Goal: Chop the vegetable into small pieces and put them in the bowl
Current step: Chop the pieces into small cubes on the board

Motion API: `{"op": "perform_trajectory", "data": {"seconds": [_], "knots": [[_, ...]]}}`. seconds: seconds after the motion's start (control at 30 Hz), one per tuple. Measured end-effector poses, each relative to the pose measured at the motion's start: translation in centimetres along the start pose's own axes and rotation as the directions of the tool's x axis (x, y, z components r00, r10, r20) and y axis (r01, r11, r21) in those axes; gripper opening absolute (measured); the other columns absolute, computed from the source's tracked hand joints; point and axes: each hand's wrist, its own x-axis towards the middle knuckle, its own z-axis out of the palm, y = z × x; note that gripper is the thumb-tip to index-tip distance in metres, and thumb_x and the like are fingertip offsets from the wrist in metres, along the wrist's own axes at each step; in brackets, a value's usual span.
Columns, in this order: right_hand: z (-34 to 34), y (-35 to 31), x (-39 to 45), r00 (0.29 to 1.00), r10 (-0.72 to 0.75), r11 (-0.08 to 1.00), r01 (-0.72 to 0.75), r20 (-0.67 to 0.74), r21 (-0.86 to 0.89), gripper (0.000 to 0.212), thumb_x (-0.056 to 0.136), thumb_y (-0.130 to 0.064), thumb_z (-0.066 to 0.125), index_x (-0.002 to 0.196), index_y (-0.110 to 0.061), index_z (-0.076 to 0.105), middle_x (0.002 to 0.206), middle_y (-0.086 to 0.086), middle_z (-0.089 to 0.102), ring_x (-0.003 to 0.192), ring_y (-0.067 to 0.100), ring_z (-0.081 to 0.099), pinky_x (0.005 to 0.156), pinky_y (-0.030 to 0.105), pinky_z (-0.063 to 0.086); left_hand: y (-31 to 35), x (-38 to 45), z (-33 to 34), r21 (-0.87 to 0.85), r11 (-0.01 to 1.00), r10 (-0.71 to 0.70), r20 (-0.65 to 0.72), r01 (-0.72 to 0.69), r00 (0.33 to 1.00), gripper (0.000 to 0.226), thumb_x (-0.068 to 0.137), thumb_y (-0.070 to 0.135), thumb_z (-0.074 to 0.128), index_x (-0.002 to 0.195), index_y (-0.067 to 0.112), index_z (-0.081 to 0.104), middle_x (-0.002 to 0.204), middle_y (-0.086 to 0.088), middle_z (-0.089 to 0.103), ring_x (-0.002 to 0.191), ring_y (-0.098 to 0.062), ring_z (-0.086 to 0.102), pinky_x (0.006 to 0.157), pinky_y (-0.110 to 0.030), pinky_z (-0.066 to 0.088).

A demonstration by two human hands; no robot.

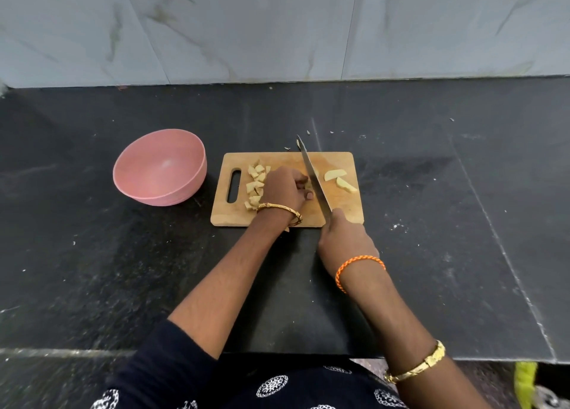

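**Chopping partway done, bowl still empty**

On the black stone counter (431,192) under a marbled wall, I see a wooden cutting board (339,162). My left hand (285,186) curls over a piece I can barely see, holding it down; my right hand (342,236) grips the knife (313,174), blade against that piece. Pale chopped pieces (255,183) sit heaped by the board's handle slot. Two long wedges (339,179) remain uncut. The pink bowl (160,168), left of the board, holds nothing.
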Motion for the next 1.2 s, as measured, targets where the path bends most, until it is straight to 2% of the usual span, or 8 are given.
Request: {"op": "perform_trajectory", "data": {"seconds": [0.17, 0.33, 0.43, 0.63, 0.73, 0.9, 1.07, 1.2], "knots": [[-0.1, 0.5, -1.5, 0.999, 0.016, 0.998, -0.014, 0.048, -0.055, 0.014, 0.1, -0.021, 0.029, 0.104, -0.012, 0.039, 0.108, 0.016, 0.056, 0.099, 0.035, 0.057, 0.07, 0.034, 0.038, -0.1, 0.1, -0.2, -0.017, 1.0, -0.01, 0.005, 0.01, 1.0, 0.023, 0.075, -0.001, 0.07, 0.098, 0.002, 0.071, 0.091, -0.013, 0.073, 0.084, -0.018, 0.067, 0.082, -0.026, 0.053], [-1.5, 3.0, -4.4, 0.994, 0.016, 1.0, -0.015, 0.107, -0.007, 0.021, 0.1, -0.03, 0.027, 0.091, -0.017, 0.041, 0.091, 0.012, 0.054, 0.089, 0.034, 0.059, 0.077, 0.035, 0.047, -0.4, 0.3, -0.4, -0.058, 0.997, -0.054, 0.011, 0.055, 0.998, 0.025, 0.075, 0.007, 0.074, 0.1, 0.002, 0.071, 0.09, -0.01, 0.073, 0.085, -0.014, 0.066, 0.085, -0.021, 0.049], [-2.2, 3.3, -4.8, 0.998, 0.014, 0.999, -0.017, 0.063, 0.049, 0.025, 0.099, -0.032, 0.029, 0.085, -0.018, 0.044, 0.082, 0.01, 0.054, 0.078, 0.032, 0.056, 0.074, 0.034, 0.048, -0.3, 0.4, -0.5, -0.054, 0.997, -0.055, 0.017, 0.056, 0.998, 0.028, 0.073, 0.008, 0.076, 0.101, 0.003, 0.07, 0.095, -0.011, 0.072, 0.091, -0.018, 0.066, 0.081, -0.019, 0.047], [-1.5, 2.1, -1.1, 0.999, -0.008, 0.998, 0.01, -0.042, 0.059, 0.029, 0.098, -0.032, 0.03, 0.094, -0.013, 0.051, 0.099, 0.019, 0.058, 0.09, 0.037, 0.057, 0.083, 0.04, 0.05, -0.5, 0.3, -0.6, -0.08, 0.994, -0.071, 0.043, 0.075, 0.997, 0.033, 0.072, 0.007, 0.077, 0.104, 0.005, 0.069, 0.097, -0.01, 0.072, 0.079, -0.008, 0.06, 0.076, -0.013, 0.043], [-0.9, 1.5, -0.1, 0.997, -0.046, 0.997, 0.049, -0.055, 0.059, 0.031, 0.098, -0.032, 0.03, 0.097, -0.01, 0.053, 0.096, 0.018, 0.059, 0.088, 0.037, 0.059, 0.083, 0.044, 0.051, -0.7, 0.4, -0.6, -0.09, 0.992, -0.086, 0.037, 0.089, 0.996, 0.034, 0.071, 0.007, 0.078, 0.103, 0.005, 0.07, 0.095, -0.009, 0.072, 0.077, -0.007, 0.059, 0.076, -0.014, 0.044], [-0.6, 0.9, 0.3, 0.997, -0.062, 0.998, 0.063, -0.046, 0.02, 0.029, 0.099, -0.03, 0.03, 0.102, -0.01, 0.05, 0.093, 0.016, 0.055, 0.088, 0.036, 0.057, 0.077, 0.038, 0.048, -0.5, 0.2, -0.4, -0.086, 0.993, -0.081, 0.016, 0.082, 0.997, 0.032, 0.071, 0.004, 0.076, 0.102, 0.004, 0.07, 0.093, -0.011, 0.072, 0.084, -0.014, 0.066, 0.082, -0.02, 0.049], [-0.7, 0.3, 0.3, 0.998, -0.056, 0.998, 0.057, 0.026, -0.021, 0.025, 0.1, -0.026, 0.032, 0.111, -0.01, 0.047, 0.095, 0.016, 0.052, 0.097, 0.037, 0.057, 0.084, 0.043, 0.05, -0.3, 0.2, -0.4, -0.041, 0.998, -0.05, 0.017, 0.051, 0.999, 0.032, 0.071, 0.004, 0.077, 0.102, 0.003, 0.069, 0.094, -0.011, 0.072, 0.087, -0.019, 0.067, 0.085, -0.025, 0.051], [-1.4, 0.2, 0.5, 0.995, -0.045, 0.999, 0.045, 0.09, 0.007, 0.027, 0.101, -0.025, 0.031, 0.114, -0.008, 0.047, 0.1, 0.017, 0.051, 0.094, 0.033, 0.054, 0.083, 0.037, 0.046, -0.3, -0.1, -0.4, -0.083, 0.995, -0.059, -0.003, 0.059, 0.998, 0.038, 0.07, 0.002, 0.076, 0.107, 0.003, 0.066, 0.09, -0.011, 0.072, 0.085, -0.018, 0.067, 0.084, -0.025, 0.051]]}}
